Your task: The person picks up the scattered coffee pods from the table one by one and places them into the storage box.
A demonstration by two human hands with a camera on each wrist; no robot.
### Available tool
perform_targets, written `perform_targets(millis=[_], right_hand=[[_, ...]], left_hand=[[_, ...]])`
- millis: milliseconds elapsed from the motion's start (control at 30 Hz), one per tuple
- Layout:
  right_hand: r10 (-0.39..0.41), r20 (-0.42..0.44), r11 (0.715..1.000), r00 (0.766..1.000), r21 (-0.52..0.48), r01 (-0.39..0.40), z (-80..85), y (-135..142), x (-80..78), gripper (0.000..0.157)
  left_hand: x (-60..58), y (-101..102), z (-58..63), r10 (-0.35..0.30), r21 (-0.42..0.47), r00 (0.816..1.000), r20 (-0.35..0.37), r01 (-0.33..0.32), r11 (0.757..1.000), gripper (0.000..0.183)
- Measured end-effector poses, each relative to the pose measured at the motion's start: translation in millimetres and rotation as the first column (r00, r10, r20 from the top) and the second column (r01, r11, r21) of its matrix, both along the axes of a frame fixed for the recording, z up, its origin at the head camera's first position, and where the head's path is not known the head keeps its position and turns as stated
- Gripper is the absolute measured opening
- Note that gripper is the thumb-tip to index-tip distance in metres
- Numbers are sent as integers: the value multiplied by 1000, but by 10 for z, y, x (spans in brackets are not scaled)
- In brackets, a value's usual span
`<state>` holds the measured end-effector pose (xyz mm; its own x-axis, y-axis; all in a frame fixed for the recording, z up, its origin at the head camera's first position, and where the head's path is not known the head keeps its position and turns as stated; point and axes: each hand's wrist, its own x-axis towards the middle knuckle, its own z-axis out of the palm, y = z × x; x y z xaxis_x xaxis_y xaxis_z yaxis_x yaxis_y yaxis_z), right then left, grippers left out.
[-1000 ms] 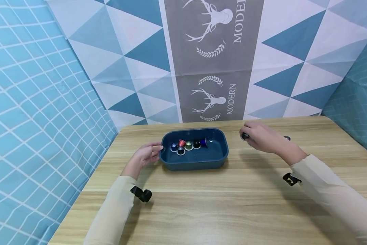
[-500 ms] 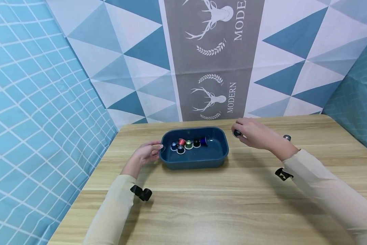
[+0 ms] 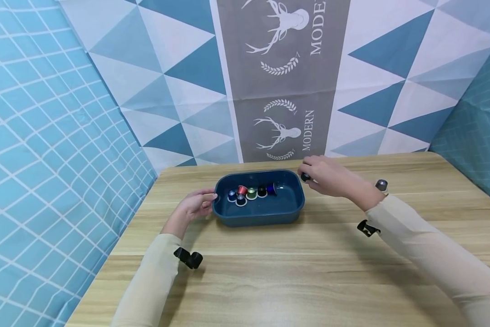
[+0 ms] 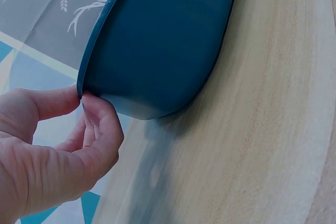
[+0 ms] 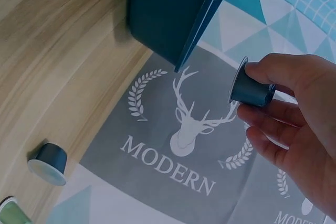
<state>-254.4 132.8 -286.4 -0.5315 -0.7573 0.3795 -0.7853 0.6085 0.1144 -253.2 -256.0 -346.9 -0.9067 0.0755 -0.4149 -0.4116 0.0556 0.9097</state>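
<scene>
A dark blue plastic bin (image 3: 281,206) stands on the wooden table, holding several coffee capsules, among them a red one (image 3: 242,190), a green one (image 3: 251,194) and a blue one (image 3: 271,189). At its left end my left hand (image 3: 195,205) pinches the rim between thumb and fingers, which the left wrist view shows closely. My right hand (image 3: 326,176) is in the air just beyond the bin's right end. Between its thumb and fingers it holds a dark coffee capsule (image 5: 251,87), tilted on its side; the fingertips partly cover it.
Another dark capsule (image 3: 381,185) lies on the table right of my right forearm. In the right wrist view a green capsule (image 5: 14,212) shows at the corner. A patterned cloth backdrop (image 3: 285,81) rises behind the table's far edge, and a tiled-pattern sheet (image 3: 44,136) hangs on the left.
My right hand has moved left with the capsule, closer to the bin. The capsule on the table behind it has come more into view. My left hand stays on the rim.
</scene>
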Motion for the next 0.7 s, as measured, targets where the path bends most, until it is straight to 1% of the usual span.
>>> perform_targets(millis=[233, 333, 500, 700], right_hand=[[40, -8, 999, 999, 8, -40, 48, -108, -18, 19], [47, 7, 999, 999, 25, -47, 90, -160, -20, 18], [20, 80, 998, 997, 60, -24, 161, -262, -11, 15], [-35, 200, 993, 979, 117, 12, 227, -363, -23, 15]], left_hand=[[2, 26, 27, 14, -16, 1000, 16, -14, 1000, 51], [-6, 24, 32, 13, -15, 1000, 17, -12, 1000, 51], [-6, 17, 27, 11, -9, 1000, 18, -11, 1000, 51], [-11, 24, 32, 10, -8, 1000, 12, -10, 1000, 52]])
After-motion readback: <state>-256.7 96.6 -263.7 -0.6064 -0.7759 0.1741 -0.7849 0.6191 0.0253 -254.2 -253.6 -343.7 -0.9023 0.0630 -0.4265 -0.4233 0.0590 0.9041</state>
